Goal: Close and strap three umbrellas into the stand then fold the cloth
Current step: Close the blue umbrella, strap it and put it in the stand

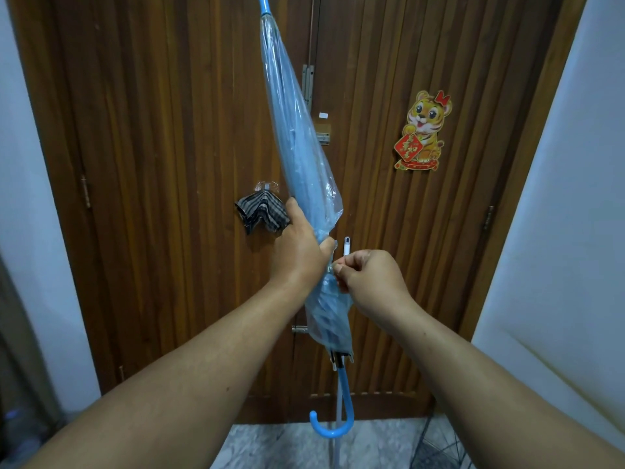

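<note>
Your left hand [297, 245] gripped the closed blue umbrella [301, 154], held tip-up before the door [169, 130], while your right hand [367, 277] pinched its strap [346, 246]; the cloth [262, 211] hung behind.

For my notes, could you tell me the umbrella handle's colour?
The hooked handle is light blue, seen in the head view.

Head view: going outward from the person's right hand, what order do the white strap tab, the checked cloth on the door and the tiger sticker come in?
From the right hand:
1. White strap tab, just above its knuckles.
2. Checked cloth, hanging up-left on the door.
3. Tiger sticker, higher up to the right.
</note>
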